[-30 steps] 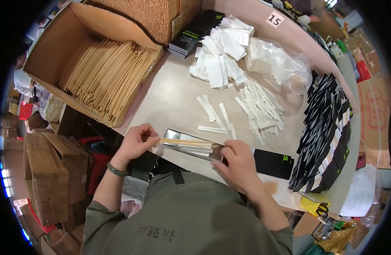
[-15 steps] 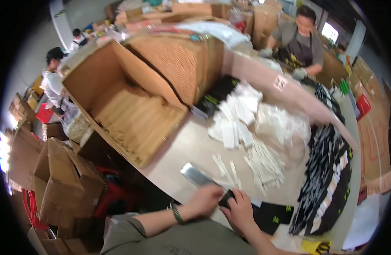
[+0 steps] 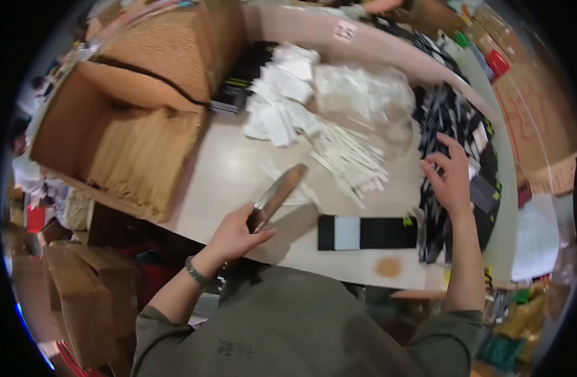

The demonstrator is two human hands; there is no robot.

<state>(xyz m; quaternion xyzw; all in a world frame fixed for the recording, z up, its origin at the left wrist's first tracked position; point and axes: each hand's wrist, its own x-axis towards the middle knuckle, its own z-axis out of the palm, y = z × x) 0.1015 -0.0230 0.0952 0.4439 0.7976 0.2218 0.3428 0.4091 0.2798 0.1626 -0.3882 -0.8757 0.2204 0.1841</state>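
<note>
My left hand (image 3: 235, 232) is closed around the dark lower end of a flat, shiny metal strip (image 3: 281, 191), rounded at its top and raised at a slant above the table. My right hand (image 3: 448, 176) reaches over a long heap of black strips (image 3: 431, 220) with its fingers apart; I see nothing held in it. Between my hands a flat black piece (image 3: 386, 234) with a small green mark lies near the table's front edge. A white band (image 3: 347, 233) lies across its left part.
An open cardboard box (image 3: 138, 157) stands at the left of the table (image 3: 219, 163). White slips (image 3: 279, 107), narrow white strips (image 3: 351, 160) and a clear plastic bag (image 3: 364, 94) lie in the middle. A raised pinkish board (image 3: 288, 22) borders the far side.
My hands have moved apart, the left keeping the metal strip and tilting it up, the right going over to the black heap. The view has shifted, and the black piece now lies alone in front.
</note>
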